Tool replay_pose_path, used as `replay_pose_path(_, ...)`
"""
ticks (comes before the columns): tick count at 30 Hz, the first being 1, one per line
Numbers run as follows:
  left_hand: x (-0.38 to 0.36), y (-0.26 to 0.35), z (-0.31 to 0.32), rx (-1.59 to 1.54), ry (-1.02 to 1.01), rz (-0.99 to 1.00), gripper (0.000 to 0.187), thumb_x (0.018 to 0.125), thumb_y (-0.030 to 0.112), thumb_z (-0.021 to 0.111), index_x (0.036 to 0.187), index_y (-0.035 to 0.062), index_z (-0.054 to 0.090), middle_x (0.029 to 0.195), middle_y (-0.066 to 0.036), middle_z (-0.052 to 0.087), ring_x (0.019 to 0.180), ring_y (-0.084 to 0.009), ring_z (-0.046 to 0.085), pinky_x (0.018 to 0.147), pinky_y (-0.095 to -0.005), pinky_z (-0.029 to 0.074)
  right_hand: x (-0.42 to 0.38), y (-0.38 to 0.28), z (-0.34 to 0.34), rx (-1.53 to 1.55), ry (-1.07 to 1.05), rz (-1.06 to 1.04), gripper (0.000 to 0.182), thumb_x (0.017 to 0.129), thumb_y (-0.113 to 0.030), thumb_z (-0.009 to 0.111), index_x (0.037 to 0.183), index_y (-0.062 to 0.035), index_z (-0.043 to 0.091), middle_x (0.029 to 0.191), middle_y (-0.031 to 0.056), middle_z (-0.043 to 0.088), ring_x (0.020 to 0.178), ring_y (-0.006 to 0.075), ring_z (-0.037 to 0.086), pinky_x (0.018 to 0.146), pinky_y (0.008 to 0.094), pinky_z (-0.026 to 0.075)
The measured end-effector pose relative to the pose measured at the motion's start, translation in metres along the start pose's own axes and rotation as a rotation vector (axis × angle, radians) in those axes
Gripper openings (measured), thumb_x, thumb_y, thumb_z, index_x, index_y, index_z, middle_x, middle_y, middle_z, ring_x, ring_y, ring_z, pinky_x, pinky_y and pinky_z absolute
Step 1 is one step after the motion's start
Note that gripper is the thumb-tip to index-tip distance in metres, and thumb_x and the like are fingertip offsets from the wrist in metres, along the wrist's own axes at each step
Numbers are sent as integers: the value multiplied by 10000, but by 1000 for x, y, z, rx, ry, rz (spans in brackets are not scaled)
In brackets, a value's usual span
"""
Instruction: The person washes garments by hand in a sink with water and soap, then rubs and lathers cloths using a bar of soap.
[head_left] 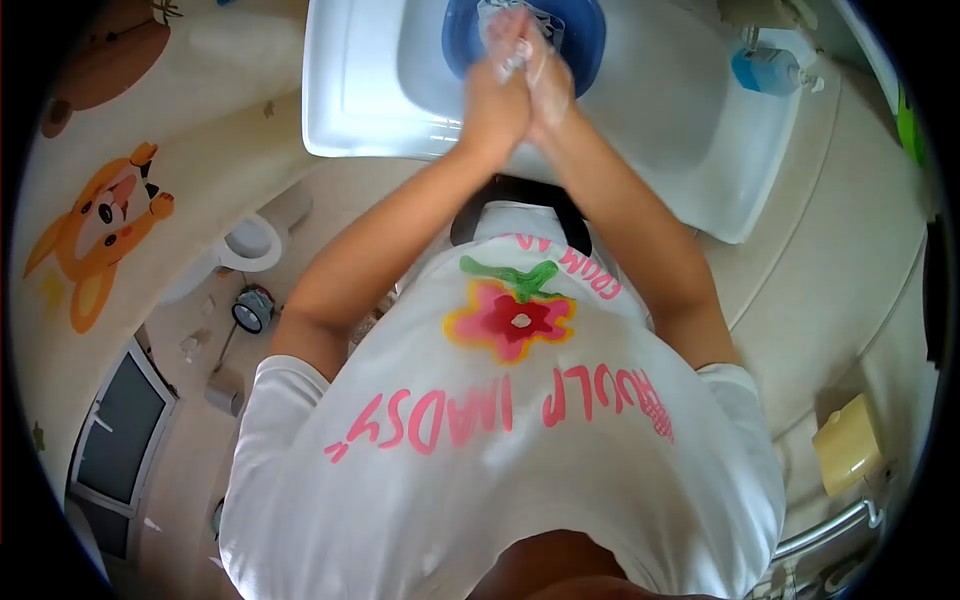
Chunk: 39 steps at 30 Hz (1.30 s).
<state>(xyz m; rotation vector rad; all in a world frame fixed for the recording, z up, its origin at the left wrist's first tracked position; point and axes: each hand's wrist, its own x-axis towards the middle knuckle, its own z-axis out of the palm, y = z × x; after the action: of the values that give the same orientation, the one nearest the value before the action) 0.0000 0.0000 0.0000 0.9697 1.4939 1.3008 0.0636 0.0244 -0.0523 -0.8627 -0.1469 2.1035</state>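
Soapy left hand (pixel 497 95) presses right hand (pixel 545 80) over blue basin (pixel 590 35).

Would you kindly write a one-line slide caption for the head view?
Left hand and right hand pressed together, lathered, over a blue basin in a white sink.

The left hand (pixel 492 100) and right hand (pixel 545 80) were pressed together over the washbasin (pixel 660 120), above a bowl (pixel 585 40) that sat in it. A soap bottle (pixel 765 70) stood on the basin's right rim. A toilet (pixel 245 245) lay to the left, below the basin, and a grab rail (pixel 830 530) at the lower right
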Motion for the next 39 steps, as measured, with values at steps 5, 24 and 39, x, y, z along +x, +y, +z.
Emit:
replay_pose_path(5,-2,-8,-10,-354,176,-407,478,962,43,425,1437,16,389,1328,-147,544,1198,-225,535,1026,-296,397,-59,7,25,-158,-17,-110,400,986,-100,492,1385,-76,483,1323,75,559,1123,156,565,978,283,440)
replay_pose_path(24,-8,5,9,53,170,1,388,991,177,488,1287,-67,541,1207,-178,640,1109,-235,599,943,-325,449,27,3,-40,430,-674,239,555,999,-543,332,1365,-146,463,1271,71,545,1262,203,438,1104,344,284)
replay_pose_path(39,27,-8,-94,-1246,-272,-611,221,974,115,546,1189,67,530,913,-51,596,654,-84,562,421,-167,438,28,-7,2,-2309,316,-346,586,870,-373,631,1383,-149,457,1428,105,420,1314,262,394,1107,423,290)
